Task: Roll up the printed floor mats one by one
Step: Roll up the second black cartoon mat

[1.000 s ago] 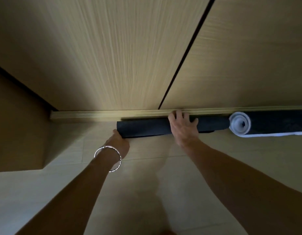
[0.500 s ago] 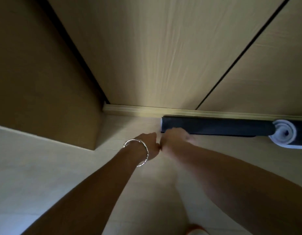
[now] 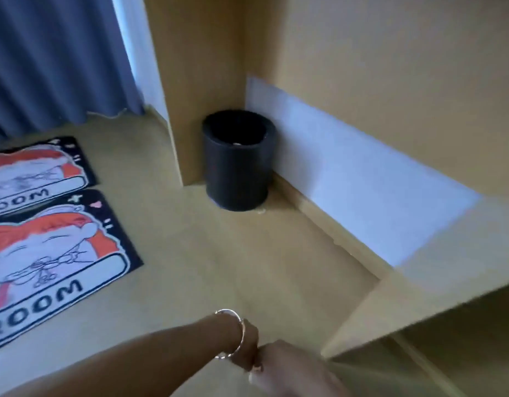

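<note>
Head cam, wide-angle & motion-blurred. Two printed floor mats lying flat & unrolled on the floor [image 3: 219, 267] at left: near mat [image 3: 56, 270] and far mat [image 3: 38, 173], side by side w/ a thin strip of floor btwn them, not touching. Same print on both: orange/white cartoon figure, black border, "ROOM" lettering readable; left parts cut off by frame edge. Left hand [image 3: 250, 346] low at centre, near edge of view, thin metal bracelet [image 3: 233, 333] round the wrist, forearm coming in from lower left. Right hand [image 3: 287, 368] just right of it, touching or nearly so, can't tell which. Both hands well apart from the mats, over bare floor. Grip of each too smeared to call wide or narrow, so can't tell. Black round bin [image 3: 237, 164] upright at far centre, tucked in the corner btwn a tall wood panel [image 3: 201, 81] on its left and a pale skirting strip [image 3: 347, 179] running along the wall on its right. Blue curtain [image 3: 56, 55] far left, hem down at the floor beyond the far mat. Wood ledge [image 3: 419, 296] jutting in at near right.
</note>
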`<state>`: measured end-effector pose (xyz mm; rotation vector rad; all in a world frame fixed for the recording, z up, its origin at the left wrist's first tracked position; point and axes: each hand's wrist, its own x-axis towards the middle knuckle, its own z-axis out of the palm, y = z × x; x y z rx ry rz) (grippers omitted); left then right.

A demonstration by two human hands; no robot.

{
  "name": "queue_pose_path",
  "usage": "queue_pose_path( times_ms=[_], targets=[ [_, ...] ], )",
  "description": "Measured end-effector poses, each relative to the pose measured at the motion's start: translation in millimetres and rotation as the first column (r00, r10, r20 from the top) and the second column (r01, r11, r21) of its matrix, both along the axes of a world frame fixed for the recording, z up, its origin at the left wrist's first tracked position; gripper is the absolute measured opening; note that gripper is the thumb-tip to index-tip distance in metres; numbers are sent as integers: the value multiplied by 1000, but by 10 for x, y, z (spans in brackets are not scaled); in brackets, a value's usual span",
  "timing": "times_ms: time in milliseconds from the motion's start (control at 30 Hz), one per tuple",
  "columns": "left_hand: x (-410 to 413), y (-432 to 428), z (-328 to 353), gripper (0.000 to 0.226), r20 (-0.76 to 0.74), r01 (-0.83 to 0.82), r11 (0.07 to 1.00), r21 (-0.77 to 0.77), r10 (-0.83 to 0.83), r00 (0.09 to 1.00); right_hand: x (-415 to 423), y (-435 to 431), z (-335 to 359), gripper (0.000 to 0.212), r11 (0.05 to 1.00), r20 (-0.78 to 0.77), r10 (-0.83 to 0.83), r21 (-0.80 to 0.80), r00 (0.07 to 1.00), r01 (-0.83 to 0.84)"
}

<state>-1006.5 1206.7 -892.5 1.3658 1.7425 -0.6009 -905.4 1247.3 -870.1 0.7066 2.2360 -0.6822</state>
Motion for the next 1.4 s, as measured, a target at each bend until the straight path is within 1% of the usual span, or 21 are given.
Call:
queue_pose_path(
  times_ms=[33,67,100,200,300,367,433,567,667,700,767,800,867,900,1000,1067,1133,1167,1200,1300,1400],
  targets=[
    [-179,-144,134,37,41,-31,997,73,28,999,-183,-72,76,40,998,-2,67,-1,998,-67],
    [-406,-259,267,36,41,-45,993,110,41,998,-370,-144,134,39,991,3,134,0,991,-134],
    [-602,-381,113,36,54,-85,988,128,79,995,-569,-204,168,38,983,3,185,12,983,-185],
    [-1285,-892,45,33,86,-284,942,178,272,958,-1194,-355,241,34,953,-15,293,84,956,-291],
    [-1949,-1460,64,39,59,-458,840,292,462,885,-1812,-493,340,30,944,-116,319,133,941,-303],
    [-2307,-1792,128,41,16,-535,783,319,560,828,-2196,-626,459,30,944,-154,317,152,936,-294],
    [-2613,-2028,277,40,29,-582,735,347,612,790,-2564,-795,642,31,927,-147,356,178,923,-330],
    [-3076,-2435,639,44,93,-644,623,445,683,725,-3364,-1198,1127,34,856,-120,476,289,871,-428],
    [-3198,-2809,767,50,84,-702,581,411,743,664,-3785,-1557,1321,36,841,-144,511,289,848,-458],
    [-3229,-2920,720,53,54,-702,601,382,744,666,-3887,-1691,1307,35,836,-158,528,269,835,-478],
    [-3284,-3061,605,58,-61,-674,692,260,708,703,-3973,-1917,1181,34,827,-194,558,218,807,-519],
    [-3281,-3080,568,59,-83,-680,706,195,703,706,-3960,-1982,1100,33,806,-203,591,193,781,-560],
    [-3412,-3004,361,58,-158,-669,723,173,691,705,-3987,-1920,840,33,763,-213,646,212,733,-611],
    [-3482,-2933,262,57,-166,-674,718,177,696,698,-3982,-1848,709,34,745,-192,666,221,721,-629],
    [-3504,-2822,122,54,-121,-730,649,214,760,639,-3979,-1659,385,32,692,-70,717,183,693,-698],
    [-3508,-2845,176,53,-138,-723,668,173,744,654,-4036,-1622,283,32,663,-7,741,167,672,-729],
    [-3568,-3000,264,50,-172,-738,662,131,748,641,-4091,-1723,177,35,598,17,794,154,607,-786],
    [-3624,-3113,305,49,-187,-761,635,135,771,609,-4108,-1821,103,35,551,30,828,144,560,-822],
    [-3682,-3247,331,49,-196,-797,582,162,810,552,-4126,-1937,2,34,503,40,858,129,512,-854],
    [-3756,-3739,264,47,-224,-869,396,296,914,339,-4231,-2338,-354,25,369,16,927,134,375,-920],
    [-3464,-4180,-82,44,-238,-913,259,315,953,188,-4321,-2833,-708,39,293,-10,956,142,294,-946]
  ],
)
